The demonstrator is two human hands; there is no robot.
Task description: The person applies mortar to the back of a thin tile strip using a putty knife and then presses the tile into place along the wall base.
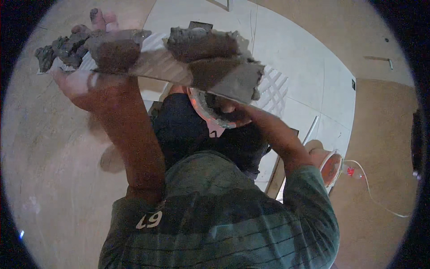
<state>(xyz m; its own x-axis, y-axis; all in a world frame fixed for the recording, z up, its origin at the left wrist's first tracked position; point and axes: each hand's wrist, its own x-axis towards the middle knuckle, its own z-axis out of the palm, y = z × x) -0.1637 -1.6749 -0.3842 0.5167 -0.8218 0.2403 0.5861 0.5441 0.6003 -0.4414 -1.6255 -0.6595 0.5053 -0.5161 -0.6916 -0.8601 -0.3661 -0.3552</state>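
A long tile [154, 67] with a ridged back spans the view in front of me, carrying thick lumps of wet grey mortar [201, 45]. My left hand [89, 85] grips its left end, with fingertips showing past the far edge and the wrist below the near edge. More mortar [69, 49] is heaped beside that hand, and one fingertip is smeared with it. Beneath the tile's right half, a round bucket [197, 101] with a mortar-coated inside sits between my legs. At its rim is my right hand [242, 112], mostly hidden by the tile, so its fingers do not show clearly.
Large white tiles [304, 85] cover part of the floor ahead and to the right, bordered by bare brown floor [380, 116]. On the right stands an orange-toned bucket [330, 168] near a clear bottle with a red label [350, 171] and a pale cord [369, 193].
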